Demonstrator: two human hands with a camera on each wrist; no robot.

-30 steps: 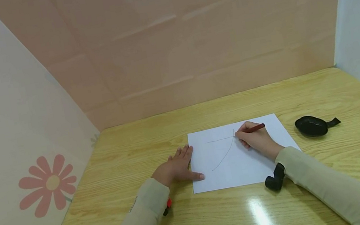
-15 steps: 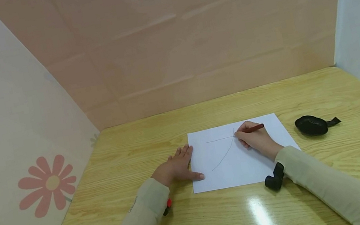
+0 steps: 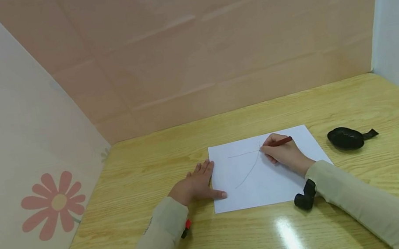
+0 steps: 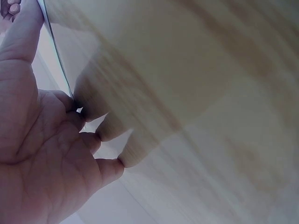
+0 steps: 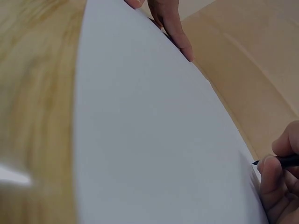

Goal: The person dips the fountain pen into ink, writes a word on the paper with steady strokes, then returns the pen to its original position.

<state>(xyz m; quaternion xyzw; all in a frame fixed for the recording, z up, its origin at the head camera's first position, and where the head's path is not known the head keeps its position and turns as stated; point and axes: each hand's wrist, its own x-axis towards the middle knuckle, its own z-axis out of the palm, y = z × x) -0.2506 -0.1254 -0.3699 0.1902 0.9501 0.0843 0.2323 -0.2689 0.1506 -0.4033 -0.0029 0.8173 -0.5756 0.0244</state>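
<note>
A white sheet of paper (image 3: 249, 193) lies on the wooden table. It bears a straight, nearly level line, a short upright stroke and a long curve (image 3: 250, 172) that sweeps down to the left. My right hand (image 3: 286, 157) pinches a dark red pen (image 3: 283, 141) near its point, right where the lines meet. In the right wrist view the dark pen tip (image 5: 255, 163) shows close over the paper. Fingers spread, my left hand (image 3: 199, 185) rests at the sheet's left edge, thumb on the paper. The left wrist view shows its palm (image 4: 42, 154) and fingertips against the tabletop.
A black oval object with a short strap (image 3: 346, 139) lies right of the paper. A black device (image 3: 305, 197) sits at my right cuff, and a small red and black piece (image 3: 186, 228) shows by the left sleeve. Walls enclose the table (image 3: 150, 164) at back and sides.
</note>
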